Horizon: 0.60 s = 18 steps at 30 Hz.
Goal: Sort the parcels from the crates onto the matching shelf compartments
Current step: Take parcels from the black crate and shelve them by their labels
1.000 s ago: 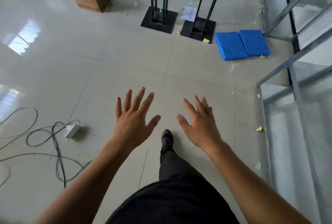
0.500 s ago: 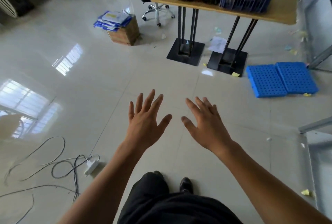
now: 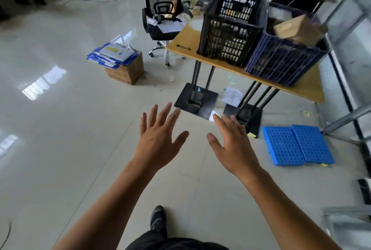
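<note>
Two crates stand side by side on a wooden table (image 3: 305,89) ahead: a black crate (image 3: 228,29) on the left and a dark blue crate (image 3: 281,59) on the right. A brown parcel (image 3: 297,27) sticks out of the blue crate. What the black crate holds is hard to tell through its mesh. My left hand (image 3: 158,141) and my right hand (image 3: 232,145) are stretched out in front of me over the floor, fingers spread, holding nothing, well short of the table. A metal shelf frame (image 3: 345,113) runs along the right edge.
A blue plastic pallet (image 3: 297,145) lies on the floor right of the table's black feet (image 3: 196,99). A cardboard box (image 3: 128,69) topped with blue envelopes sits to the left, with an office chair (image 3: 162,18) behind it. My foot (image 3: 157,219) shows below.
The view has lifted from the floor toward the table, bringing both crates and the chair into sight. Both hands stay spread and empty, held out in front.
</note>
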Motion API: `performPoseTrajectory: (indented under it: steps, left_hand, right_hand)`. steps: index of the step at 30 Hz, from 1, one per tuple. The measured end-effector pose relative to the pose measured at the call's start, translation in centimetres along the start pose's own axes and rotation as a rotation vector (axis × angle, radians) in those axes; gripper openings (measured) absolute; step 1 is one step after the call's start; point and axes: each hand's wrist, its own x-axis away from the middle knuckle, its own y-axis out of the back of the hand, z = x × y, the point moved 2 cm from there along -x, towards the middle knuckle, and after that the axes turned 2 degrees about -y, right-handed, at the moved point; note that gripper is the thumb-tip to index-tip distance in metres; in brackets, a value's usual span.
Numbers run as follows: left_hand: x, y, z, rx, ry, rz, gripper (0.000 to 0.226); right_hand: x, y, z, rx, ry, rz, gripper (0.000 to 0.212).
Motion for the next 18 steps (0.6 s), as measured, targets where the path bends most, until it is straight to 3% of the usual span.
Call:
performPoseTrajectory:
  steps: [7, 18]
  left_hand:
    - [-15.4, 1.0, 0.8, -0.007, -0.141, 0.005, 0.071]
    - [-38.2, -2.7, -3.4, -0.068, -0.2, 0.036, 0.073]
  right_hand:
    - [-12.6, 3.6, -1.4, -0.009, -0.077, -0.105, 0.074]
    - [-32.3, 8.4, -10.3, -0.109, -0.117, -0.204, 0.081]
